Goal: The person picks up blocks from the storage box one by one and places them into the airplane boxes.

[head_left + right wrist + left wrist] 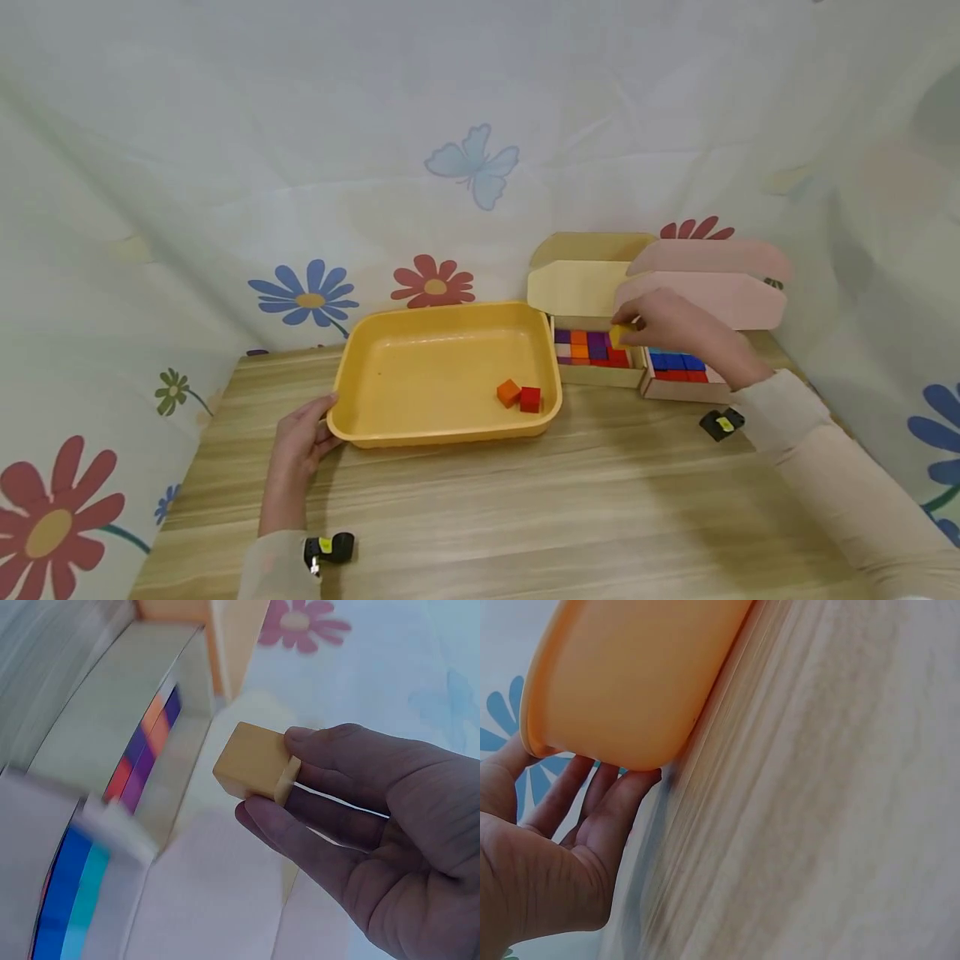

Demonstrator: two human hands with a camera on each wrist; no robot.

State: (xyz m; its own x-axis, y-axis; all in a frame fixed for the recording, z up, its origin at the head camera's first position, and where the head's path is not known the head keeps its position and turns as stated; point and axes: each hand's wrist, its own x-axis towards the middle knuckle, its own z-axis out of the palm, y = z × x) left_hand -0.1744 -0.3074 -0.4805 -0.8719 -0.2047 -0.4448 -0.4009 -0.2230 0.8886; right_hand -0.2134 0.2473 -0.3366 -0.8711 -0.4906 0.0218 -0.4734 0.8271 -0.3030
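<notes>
Between thumb and fingers, my right hand (663, 321) pinches a yellow cube (251, 759). It is above the boxes on the right, close to the yellow box (600, 377) of orange, purple and red cubes. Beside that stands a pink box (686, 389) with blue and red cubes. My left hand (298, 437) holds the left front corner of a yellow tray (442, 437), its fingers against the outer wall under the rim. Inside the tray lie an orange cube (508, 393) and a red cube (530, 400), side by side near the right front corner.
Both boxes have raised lids, one yellow (577, 287) and one pink (708, 296), near the flowered curtain (360, 217) behind. Everything stands on a wood-grain table (480, 517). Black straps with yellow labels show near both wrists.
</notes>
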